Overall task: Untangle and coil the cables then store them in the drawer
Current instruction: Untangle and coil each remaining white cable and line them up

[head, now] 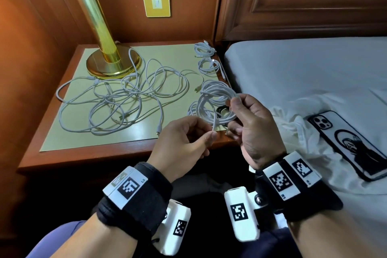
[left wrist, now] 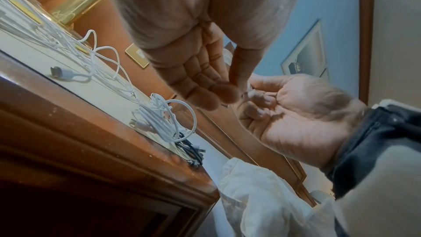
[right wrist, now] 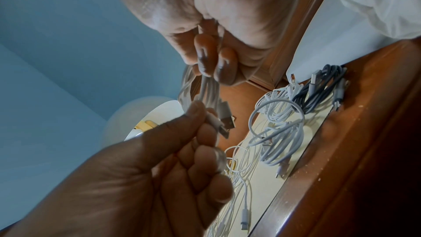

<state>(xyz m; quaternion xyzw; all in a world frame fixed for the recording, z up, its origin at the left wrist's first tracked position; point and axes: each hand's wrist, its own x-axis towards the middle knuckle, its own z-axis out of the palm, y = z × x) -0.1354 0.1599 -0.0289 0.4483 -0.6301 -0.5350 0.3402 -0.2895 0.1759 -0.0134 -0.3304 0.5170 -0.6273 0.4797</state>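
Right hand (head: 251, 123): fingers curled round the coiled white cable (head: 215, 102), raised over the nightstand's near right corner so loops stay gathered
Left hand (head: 184, 142): thumb and forefinger pinch the coil's loose end, likely for tucking
Tangled white cables (head: 117, 100): sprawled on the wooden nightstand (head: 83, 153), awaiting coiling
Finished white coils (head: 206, 56): parked along the right edge
Drawer: not visible
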